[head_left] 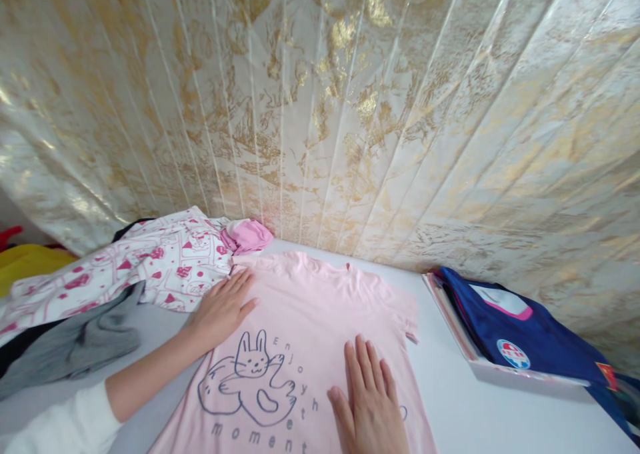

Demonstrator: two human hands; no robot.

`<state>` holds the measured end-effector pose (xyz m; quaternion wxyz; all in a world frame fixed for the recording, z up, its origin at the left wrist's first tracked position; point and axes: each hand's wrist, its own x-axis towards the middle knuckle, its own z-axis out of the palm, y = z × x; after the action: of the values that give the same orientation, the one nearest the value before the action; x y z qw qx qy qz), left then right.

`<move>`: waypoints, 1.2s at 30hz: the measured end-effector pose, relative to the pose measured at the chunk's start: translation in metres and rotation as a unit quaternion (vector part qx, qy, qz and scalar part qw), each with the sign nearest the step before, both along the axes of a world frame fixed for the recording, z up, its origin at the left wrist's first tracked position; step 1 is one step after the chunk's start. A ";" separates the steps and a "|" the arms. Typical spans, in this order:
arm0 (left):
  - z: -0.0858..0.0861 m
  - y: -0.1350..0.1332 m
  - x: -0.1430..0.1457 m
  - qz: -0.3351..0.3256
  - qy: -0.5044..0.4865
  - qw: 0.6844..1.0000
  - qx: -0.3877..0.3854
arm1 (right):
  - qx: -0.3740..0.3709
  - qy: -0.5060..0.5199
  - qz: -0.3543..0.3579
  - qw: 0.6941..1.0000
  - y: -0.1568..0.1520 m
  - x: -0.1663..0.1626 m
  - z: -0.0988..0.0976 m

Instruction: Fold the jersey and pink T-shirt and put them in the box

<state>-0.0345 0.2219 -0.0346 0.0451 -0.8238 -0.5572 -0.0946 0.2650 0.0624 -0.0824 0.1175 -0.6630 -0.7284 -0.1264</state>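
A pink T-shirt (300,301) with a dark line drawing of a rabbit and printed letters lies spread front side up, its neckline toward the wall. My left hand (220,311) rests flat on the shirt's left edge near the sleeve, fingers stretched out. Lower down on the right side of the shirt, my right hand (369,397) lies flat with its fingers extended and covers part of the print. Neither hand grips anything. The shirt's hem runs out of view at the bottom.
White clothing with a pink-red print (170,267), a grey garment (95,341) and a pink cloth (249,235) lie heaped at the left. A yellow item (30,264) is at the far left. Folded navy clothing (500,314) sits at the right on the white table (460,401). A gold-patterned wall covering (320,107) stands behind.
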 end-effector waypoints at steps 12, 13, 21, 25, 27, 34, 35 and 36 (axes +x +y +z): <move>-0.001 -0.027 0.075 -0.157 -0.032 0.985 -0.067 | -0.022 0.033 0.034 0.999 0.006 0.017 -0.026; -0.001 -0.011 0.066 -0.130 -0.029 0.989 -0.060 | -0.021 0.034 0.036 0.999 0.006 0.017 -0.028; 0.012 -0.003 0.057 -0.115 -0.022 0.992 -0.043 | -0.024 0.027 0.039 0.999 0.012 0.026 -0.041; 0.016 -0.030 0.097 -0.210 -0.043 0.971 -0.102 | -0.110 0.043 0.086 0.989 0.035 0.013 -0.001; 0.014 -0.033 0.112 -0.206 -0.046 0.969 -0.127 | -0.124 0.051 0.055 0.989 0.060 -0.001 0.024; 0.000 -0.009 0.097 -0.201 -0.120 0.967 -0.096 | -0.093 0.058 -0.124 0.986 0.140 -0.010 0.039; 0.002 0.003 0.089 -0.181 -0.131 0.971 -0.089 | -0.072 0.055 -0.133 0.987 0.143 -0.008 0.035; 0.006 0.018 0.081 -0.150 -0.138 0.976 -0.082 | -0.058 0.053 -0.133 0.988 0.145 -0.005 0.032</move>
<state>0.0468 0.2398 -0.0287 -0.1145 -0.8779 -0.4341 -0.1668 0.2598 0.2069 -0.0507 0.0992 -0.7654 -0.6326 -0.0636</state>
